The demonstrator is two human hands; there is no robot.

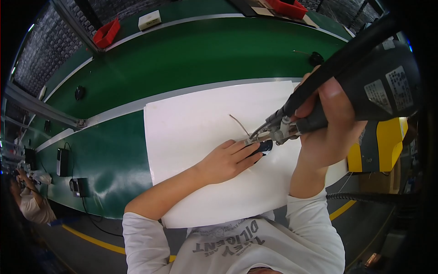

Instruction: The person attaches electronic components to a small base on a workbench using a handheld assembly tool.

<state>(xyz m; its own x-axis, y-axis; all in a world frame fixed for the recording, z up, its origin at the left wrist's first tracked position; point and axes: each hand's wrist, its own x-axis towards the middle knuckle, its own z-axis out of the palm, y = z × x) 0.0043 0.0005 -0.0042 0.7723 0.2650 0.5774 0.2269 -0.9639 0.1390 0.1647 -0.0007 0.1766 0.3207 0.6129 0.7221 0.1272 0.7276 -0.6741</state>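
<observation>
My right hand (333, 123) is wrapped round a large black hand-held tool (315, 121), which looks like a soldering gun. A thick black cable runs along it, and its narrow metal tip points down and left. My left hand (230, 160) presses a small round dark part (266, 147) onto a white sheet (200, 123). Left-hand fingers cover much of this part, and the tool's tip is right at the fingertips. A thin brownish wire (238, 123) sticks out from there toward the upper left. Whether tip and part touch, I cannot tell.
Beyond the sheet runs a green belt (191, 55) with small black parts (315, 58) on it. Red bins (107, 33) and a white box (149, 20) stand at the back. On the right is a yellow-and-black machine (378, 146). Another person (32, 201) sits far left.
</observation>
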